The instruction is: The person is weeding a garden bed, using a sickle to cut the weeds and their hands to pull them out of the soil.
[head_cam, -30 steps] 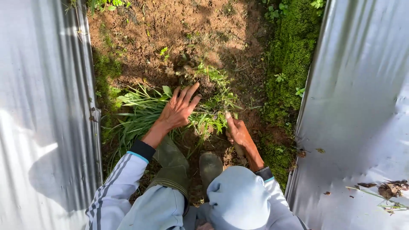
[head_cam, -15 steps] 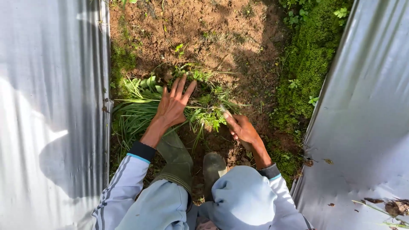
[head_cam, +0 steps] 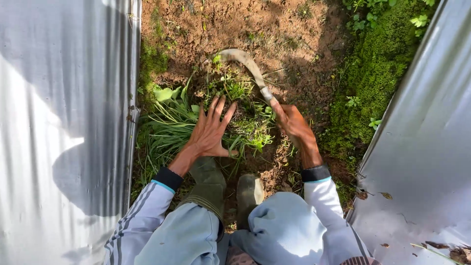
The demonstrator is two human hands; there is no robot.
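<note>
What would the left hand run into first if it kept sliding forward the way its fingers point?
Probably the clump of weeds just beyond the left hand's fingertips, then the sickle's curved blade behind it; depth is hard to judge.

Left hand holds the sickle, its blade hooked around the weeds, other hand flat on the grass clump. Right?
Not quite. The head view shows the right hand holding the sickle, its curved blade hooked around the weeds. The left hand is the one spread flat on the grass clump.
</note>
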